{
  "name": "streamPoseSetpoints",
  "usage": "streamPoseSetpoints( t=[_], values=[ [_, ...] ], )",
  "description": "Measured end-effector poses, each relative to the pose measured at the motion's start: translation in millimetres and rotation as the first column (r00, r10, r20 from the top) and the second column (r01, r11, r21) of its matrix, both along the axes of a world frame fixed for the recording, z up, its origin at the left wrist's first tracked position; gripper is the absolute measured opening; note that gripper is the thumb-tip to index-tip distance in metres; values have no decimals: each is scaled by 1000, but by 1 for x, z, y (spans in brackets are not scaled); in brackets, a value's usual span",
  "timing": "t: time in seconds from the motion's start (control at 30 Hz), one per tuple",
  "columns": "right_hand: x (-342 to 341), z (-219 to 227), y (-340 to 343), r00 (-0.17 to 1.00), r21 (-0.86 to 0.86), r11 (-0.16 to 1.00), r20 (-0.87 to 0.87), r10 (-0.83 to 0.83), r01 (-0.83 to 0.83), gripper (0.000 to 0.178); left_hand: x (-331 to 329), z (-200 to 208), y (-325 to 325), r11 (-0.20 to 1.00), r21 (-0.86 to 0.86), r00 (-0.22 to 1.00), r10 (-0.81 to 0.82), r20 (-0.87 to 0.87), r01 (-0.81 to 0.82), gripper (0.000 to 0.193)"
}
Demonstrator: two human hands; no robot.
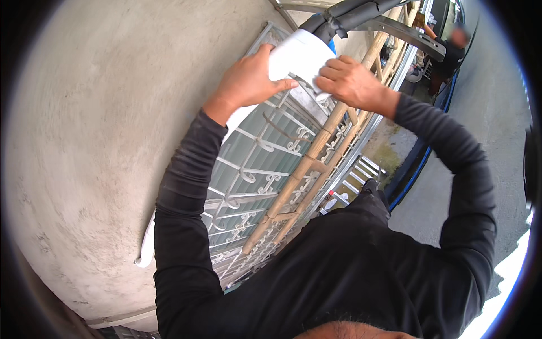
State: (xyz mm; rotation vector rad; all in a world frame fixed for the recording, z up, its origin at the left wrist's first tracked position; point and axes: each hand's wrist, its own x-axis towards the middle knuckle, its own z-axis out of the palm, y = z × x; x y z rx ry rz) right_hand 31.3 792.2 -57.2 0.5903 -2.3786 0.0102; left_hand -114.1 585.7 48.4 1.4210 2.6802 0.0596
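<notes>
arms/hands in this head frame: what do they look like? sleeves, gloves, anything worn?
Both arms wear long, close-fitting black sleeves that run to the wrists, creased at the elbows and of a piece with the black top below. The left hand and right hand are bare: no gloves show, nor any watch, ring or band. No markings or print show on the sleeves.

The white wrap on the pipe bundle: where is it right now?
In the head view, top centre, the white wrap sits between the left hand and right hand, below the black insulated pipes, above the white window grille.
</notes>
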Motion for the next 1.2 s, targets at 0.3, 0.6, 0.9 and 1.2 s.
streamPoseSetpoints(
  t=[0.3, 0.6, 0.9, 1.2],
  values=[
    [-109, -71, -23, 935, -271, 959, -311, -168, 83, 32, -61, 0, 47, 974, -87, 164, 123, 979, -210, 84],
    [-33, -10, -20, 978, -457, 867, 146, -147, 198, 16, -82, -6, 47, 922, 19, 518, 200, 832, -386, 40],
    [-87, 96, 30, 974, -407, 913, 193, 121, -32, 35, -32, 4, 41, 750, 641, 929, -99, 356, -166, 21],
    [-76, 102, 53, 975, 58, 973, 21, 220, -221, 23, -14, 8, 14, 785, 617, 954, -138, 268, -60, 52]
  ],
)
